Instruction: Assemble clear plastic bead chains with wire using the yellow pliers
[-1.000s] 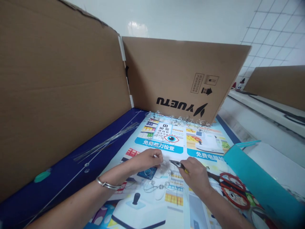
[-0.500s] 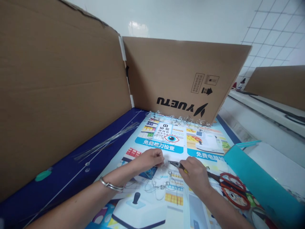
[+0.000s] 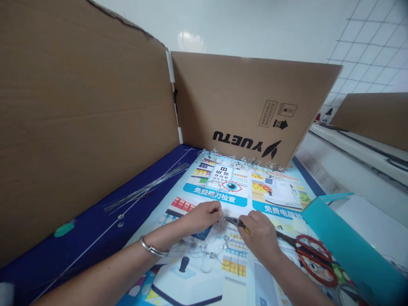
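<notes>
My left hand [image 3: 205, 216] is closed in a pinch on thin wire, most of which its fingers hide. Just below it, looped wire with clear beads [image 3: 211, 255] trails over the printed poster [image 3: 234, 210]. My right hand [image 3: 260, 238] grips a pair of needle-nose pliers [image 3: 234, 221], dark in the jaws with yellow on the handle. The pliers' tip points left and sits close to the left fingertips; whether it bites on the wire is too small to tell. Red-handled scissors [image 3: 314, 255] lie right of my right hand.
Tall cardboard panels [image 3: 255, 93] stand at the back and left. Along the back one lies a row of small clear beaded pieces [image 3: 248, 163]. A bundle of straight wires [image 3: 148, 187] rests on the dark blue surface at left. A turquoise box [image 3: 353, 250] is at right.
The pliers' tip and my left fingertips have come slightly closer together. The beaded wire below has shifted a little. The whole view has moved slightly.
</notes>
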Demonstrator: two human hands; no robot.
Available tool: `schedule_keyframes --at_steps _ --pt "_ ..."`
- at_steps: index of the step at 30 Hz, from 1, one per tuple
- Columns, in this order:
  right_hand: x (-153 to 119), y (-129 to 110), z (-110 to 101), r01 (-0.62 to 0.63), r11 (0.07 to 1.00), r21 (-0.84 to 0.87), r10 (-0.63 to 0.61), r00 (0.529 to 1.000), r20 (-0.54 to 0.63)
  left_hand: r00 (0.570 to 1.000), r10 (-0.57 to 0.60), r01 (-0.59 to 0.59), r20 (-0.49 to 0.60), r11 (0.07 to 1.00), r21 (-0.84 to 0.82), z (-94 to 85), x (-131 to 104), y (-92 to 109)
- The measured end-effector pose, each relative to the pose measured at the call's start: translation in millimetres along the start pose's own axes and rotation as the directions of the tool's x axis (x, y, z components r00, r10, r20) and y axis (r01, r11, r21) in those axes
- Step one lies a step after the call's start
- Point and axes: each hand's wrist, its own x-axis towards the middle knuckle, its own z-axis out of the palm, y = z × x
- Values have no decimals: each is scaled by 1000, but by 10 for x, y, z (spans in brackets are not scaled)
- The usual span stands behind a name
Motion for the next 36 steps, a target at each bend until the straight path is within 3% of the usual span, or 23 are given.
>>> schedule_keyframes --at_steps 9,18,25,29,36 --pt "11 -17 12 27 997 -68 -26 999 27 1000 -9 10 27 1000 -10 -8 -11 32" --pt "10 -3 -25 -14 1000 20 12 998 66 997 -7 14 77 996 -89 -31 -5 -21" --pt "8 19 -13 -69 997 35 66 994 88 977 120 -85 176 977 -195 -121 -4 -5" --pt "9 36 -3 -107 993 46 101 988 118 966 125 -68 227 968 -243 -148 0 -4" --pt "9 37 -5 -124 991 43 117 982 145 966 137 -79 221 965 -250 -155 -5 9"
